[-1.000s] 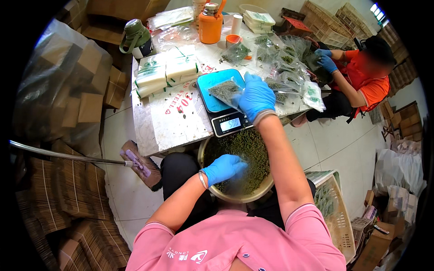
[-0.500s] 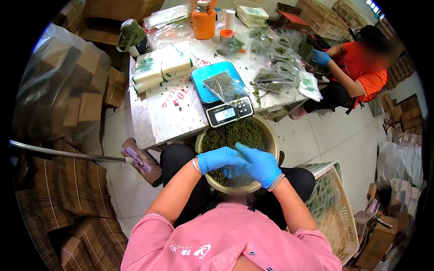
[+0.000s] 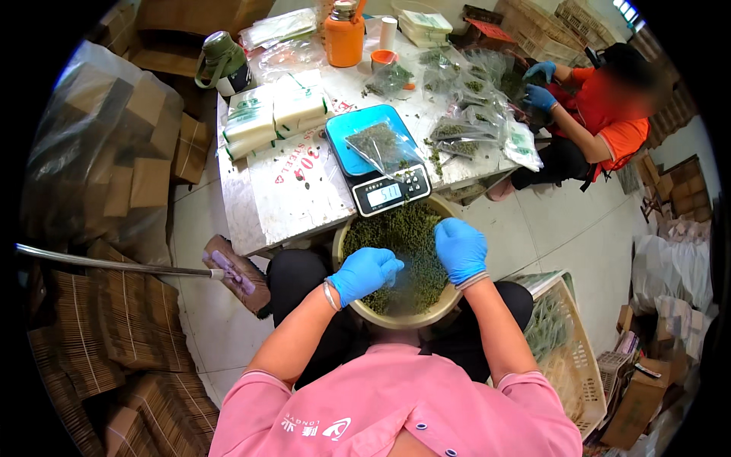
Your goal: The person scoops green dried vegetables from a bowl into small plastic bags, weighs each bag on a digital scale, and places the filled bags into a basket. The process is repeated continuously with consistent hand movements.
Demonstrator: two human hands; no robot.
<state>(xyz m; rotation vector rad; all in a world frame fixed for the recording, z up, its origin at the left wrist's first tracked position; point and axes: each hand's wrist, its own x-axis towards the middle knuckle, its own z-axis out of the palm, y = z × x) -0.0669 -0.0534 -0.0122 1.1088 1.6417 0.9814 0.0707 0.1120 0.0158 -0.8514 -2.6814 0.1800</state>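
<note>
Between my knees stands a round cream basin (image 3: 437,314) filled with small dark-green berries (image 3: 403,232) that look like green peppercorns. Over its left side is my blue-gloved left hand (image 3: 367,274), its fingers curled together. Above the right side of the basin, my right hand (image 3: 461,250), gloved in blue too, is closed with the fingertips bent down. What either hand pinches, if anything, is hidden. Just beyond the basin, a digital scale (image 3: 390,195) with a blue pan carries a clear plastic bag (image 3: 383,145) part filled with the berries.
Stacks of flat plastic bags (image 3: 266,114) lie left of the scale on the white table (image 3: 285,199). Filled bags (image 3: 461,129) crowd its right side, near a co-worker in orange (image 3: 590,129). A broom (image 3: 237,276) is at my left, a plastic crate (image 3: 586,365) at my right.
My hands were together over the basin and are now apart, the right one farther out and right. The scale's reading has changed. The co-worker's second gloved hand has come into view.
</note>
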